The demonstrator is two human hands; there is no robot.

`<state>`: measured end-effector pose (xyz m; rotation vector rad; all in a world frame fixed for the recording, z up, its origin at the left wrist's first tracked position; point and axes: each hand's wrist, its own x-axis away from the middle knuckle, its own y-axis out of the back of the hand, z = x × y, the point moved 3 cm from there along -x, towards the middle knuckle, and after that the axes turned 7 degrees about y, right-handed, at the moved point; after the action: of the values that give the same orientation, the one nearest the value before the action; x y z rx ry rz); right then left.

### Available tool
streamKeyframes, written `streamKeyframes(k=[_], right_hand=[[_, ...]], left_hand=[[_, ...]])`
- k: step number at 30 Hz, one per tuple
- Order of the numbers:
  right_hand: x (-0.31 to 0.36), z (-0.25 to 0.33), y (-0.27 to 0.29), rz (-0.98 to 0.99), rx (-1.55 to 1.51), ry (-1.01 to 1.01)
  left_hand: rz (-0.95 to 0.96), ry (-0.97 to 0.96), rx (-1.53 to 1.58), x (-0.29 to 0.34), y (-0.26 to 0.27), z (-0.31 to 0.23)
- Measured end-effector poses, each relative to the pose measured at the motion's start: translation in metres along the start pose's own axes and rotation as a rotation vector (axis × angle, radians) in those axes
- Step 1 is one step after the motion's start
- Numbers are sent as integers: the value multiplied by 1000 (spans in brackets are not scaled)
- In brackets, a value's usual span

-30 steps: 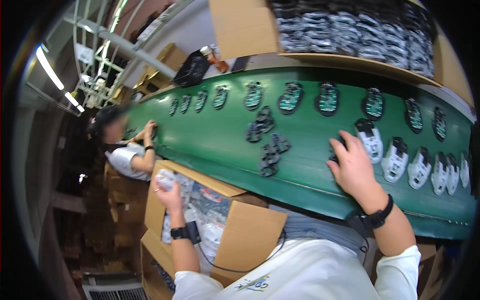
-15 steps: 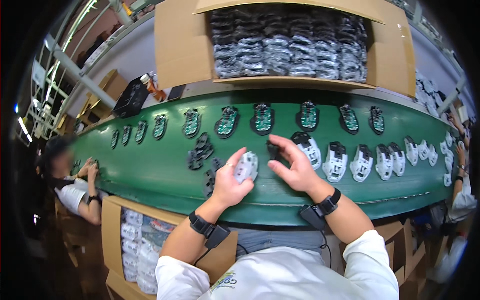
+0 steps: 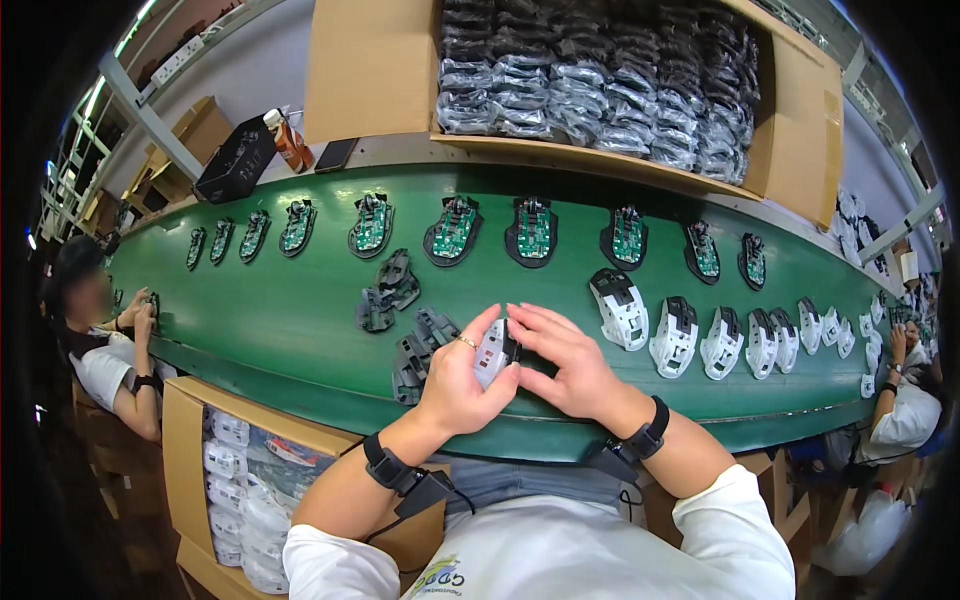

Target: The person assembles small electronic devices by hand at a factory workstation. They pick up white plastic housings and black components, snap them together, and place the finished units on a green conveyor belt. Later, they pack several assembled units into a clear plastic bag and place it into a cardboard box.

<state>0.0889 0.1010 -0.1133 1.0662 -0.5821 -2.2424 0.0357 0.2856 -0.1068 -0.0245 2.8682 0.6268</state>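
Note:
My left hand (image 3: 455, 385) is closed around a white computer mouse shell (image 3: 491, 358), held above the near part of the green belt. Against the shell's right side sits a black plastic piece (image 3: 513, 345), gripped by my right hand (image 3: 575, 370) with bent fingers. Both hands nearly meet, so much of the two parts is hidden. Dark grey plastic parts (image 3: 432, 335) lie just left of my left hand. To the right of my right hand rests a white mouse shell with a black top (image 3: 620, 308).
Green circuit boards on black mouse bases (image 3: 531, 232) line the far side of the green belt (image 3: 270, 310). More white shells (image 3: 723, 340) continue rightward. An open carton (image 3: 600, 155) of bagged dark parts stands behind; another carton (image 3: 300, 425) is lower left. Co-workers sit at both ends.
My right hand has moved left and brought the black piece against the white shell. Before, the hands were apart. The view has shifted slightly.

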Motion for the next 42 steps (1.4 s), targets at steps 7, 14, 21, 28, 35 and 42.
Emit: streamKeyframes(k=[7,14,21,28,35,42], right_hand=[[-1,-7,-9,-8,-179,-180],[-12,7,0,-73,-124,-38],[-9,13,0,-22,-448,-56],[-3,8,-9,-204,-671,-352],[-21,2,42,-418,477,24],[-11,29,-30,78,208,93]], left_hand=[[-76,-25,-137,1,-5,-12],[-229,-415,-481,1,7,-28],[-162,-210,57,15,15,-3],[-199,-217,-101,2,19,-3],[2,-114,-931,12,53,7],[76,-257,-668,14,20,25]])
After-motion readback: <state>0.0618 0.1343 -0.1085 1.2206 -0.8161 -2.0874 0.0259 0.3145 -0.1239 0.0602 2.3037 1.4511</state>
